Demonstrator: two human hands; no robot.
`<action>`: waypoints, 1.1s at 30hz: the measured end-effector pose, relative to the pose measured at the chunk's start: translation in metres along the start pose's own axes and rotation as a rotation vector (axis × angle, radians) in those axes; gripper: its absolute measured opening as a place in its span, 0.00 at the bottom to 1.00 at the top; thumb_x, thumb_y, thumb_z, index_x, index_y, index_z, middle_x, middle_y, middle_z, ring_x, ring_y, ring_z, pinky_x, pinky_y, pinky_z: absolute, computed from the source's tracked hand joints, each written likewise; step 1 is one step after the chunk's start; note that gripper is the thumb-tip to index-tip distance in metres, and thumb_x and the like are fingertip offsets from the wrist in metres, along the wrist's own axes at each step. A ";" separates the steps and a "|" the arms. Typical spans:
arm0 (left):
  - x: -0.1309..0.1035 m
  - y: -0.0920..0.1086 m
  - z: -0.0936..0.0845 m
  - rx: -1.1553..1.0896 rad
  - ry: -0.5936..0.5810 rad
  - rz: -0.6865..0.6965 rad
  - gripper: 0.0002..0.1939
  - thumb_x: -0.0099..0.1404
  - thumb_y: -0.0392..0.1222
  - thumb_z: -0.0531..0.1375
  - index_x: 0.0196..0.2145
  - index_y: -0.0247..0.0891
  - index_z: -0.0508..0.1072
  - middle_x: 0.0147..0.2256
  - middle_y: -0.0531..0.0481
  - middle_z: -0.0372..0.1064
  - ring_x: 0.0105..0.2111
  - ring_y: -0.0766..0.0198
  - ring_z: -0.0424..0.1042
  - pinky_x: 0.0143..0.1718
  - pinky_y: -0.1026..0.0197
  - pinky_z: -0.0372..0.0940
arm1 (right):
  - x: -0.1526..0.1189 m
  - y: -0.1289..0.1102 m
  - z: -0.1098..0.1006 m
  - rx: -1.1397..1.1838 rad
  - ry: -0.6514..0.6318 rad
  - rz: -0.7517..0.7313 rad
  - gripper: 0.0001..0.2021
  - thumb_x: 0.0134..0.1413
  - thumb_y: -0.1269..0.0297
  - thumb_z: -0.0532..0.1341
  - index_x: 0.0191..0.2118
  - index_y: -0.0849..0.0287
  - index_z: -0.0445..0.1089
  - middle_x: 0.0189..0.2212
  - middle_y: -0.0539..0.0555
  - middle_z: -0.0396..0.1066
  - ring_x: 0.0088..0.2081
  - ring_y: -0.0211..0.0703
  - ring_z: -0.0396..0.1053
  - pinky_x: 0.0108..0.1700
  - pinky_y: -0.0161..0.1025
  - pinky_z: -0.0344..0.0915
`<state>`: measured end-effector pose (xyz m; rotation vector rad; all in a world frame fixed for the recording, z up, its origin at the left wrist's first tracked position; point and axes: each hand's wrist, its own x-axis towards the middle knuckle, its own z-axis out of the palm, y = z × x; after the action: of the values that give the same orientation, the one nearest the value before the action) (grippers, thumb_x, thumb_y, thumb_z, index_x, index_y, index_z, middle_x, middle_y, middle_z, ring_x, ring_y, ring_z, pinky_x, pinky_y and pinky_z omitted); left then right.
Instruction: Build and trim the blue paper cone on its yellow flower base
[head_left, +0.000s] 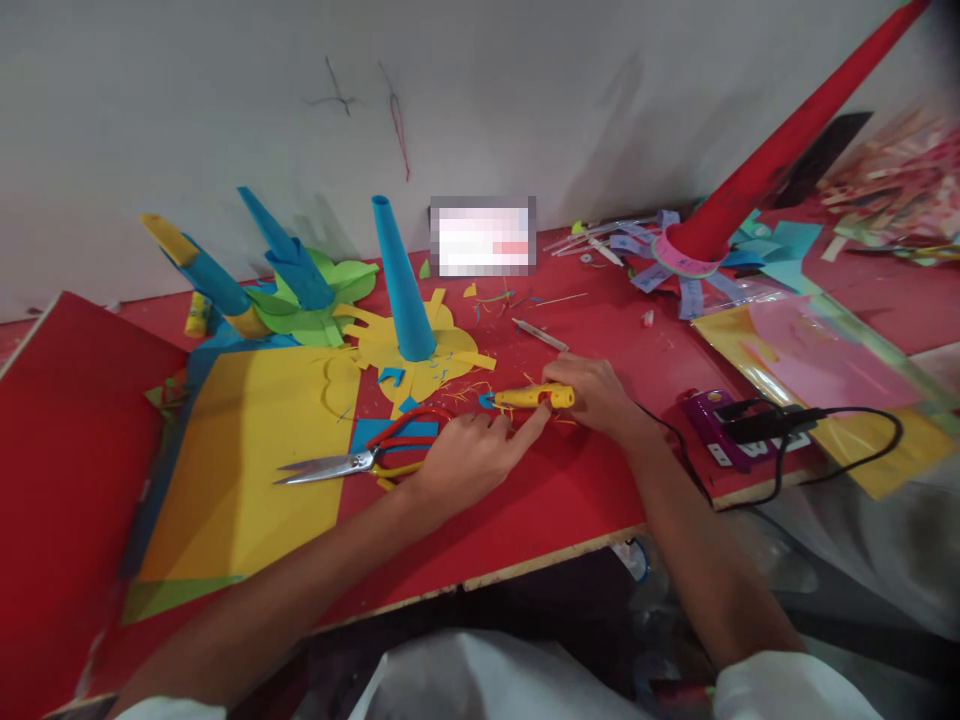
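Two bare forearms, white short sleeves at both upper arms, white garment over the chest, no rings visible

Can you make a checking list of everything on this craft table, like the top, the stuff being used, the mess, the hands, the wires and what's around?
Surface: red table.
Job's things: yellow tool, lying flat.
Clutter: scissors, yellow sheet, blue cone, red cone, paper scraps.
Hands: right hand grips the tool; left hand touches it with a fingertip.
Cables: black cable from purple power strip.
Surroundings: grey wall.
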<state>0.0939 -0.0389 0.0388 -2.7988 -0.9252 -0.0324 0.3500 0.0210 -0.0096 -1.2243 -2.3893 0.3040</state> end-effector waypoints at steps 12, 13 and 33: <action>0.000 0.007 -0.005 0.023 -0.098 -0.080 0.33 0.73 0.30 0.52 0.73 0.41 0.56 0.32 0.48 0.75 0.29 0.57 0.78 0.28 0.59 0.68 | 0.000 0.001 0.002 -0.070 0.013 -0.019 0.09 0.60 0.60 0.64 0.31 0.53 0.64 0.28 0.53 0.71 0.34 0.47 0.67 0.33 0.41 0.49; 0.000 0.007 -0.005 0.023 -0.097 -0.081 0.33 0.73 0.30 0.53 0.73 0.41 0.56 0.32 0.48 0.75 0.29 0.57 0.78 0.28 0.59 0.68 | 0.000 0.001 0.002 -0.069 0.010 -0.021 0.09 0.59 0.61 0.64 0.31 0.53 0.64 0.28 0.53 0.71 0.34 0.47 0.67 0.33 0.41 0.49; 0.000 0.008 -0.013 0.026 -0.160 -0.088 0.33 0.75 0.29 0.51 0.74 0.41 0.54 0.34 0.48 0.75 0.31 0.55 0.80 0.30 0.57 0.72 | 0.000 0.000 -0.001 -0.114 -0.006 -0.011 0.15 0.65 0.54 0.61 0.30 0.55 0.65 0.28 0.53 0.70 0.33 0.45 0.65 0.33 0.39 0.48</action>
<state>0.0990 -0.0477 0.0506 -2.7665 -1.0765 0.1917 0.3499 0.0209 -0.0089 -1.2609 -2.4472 0.1702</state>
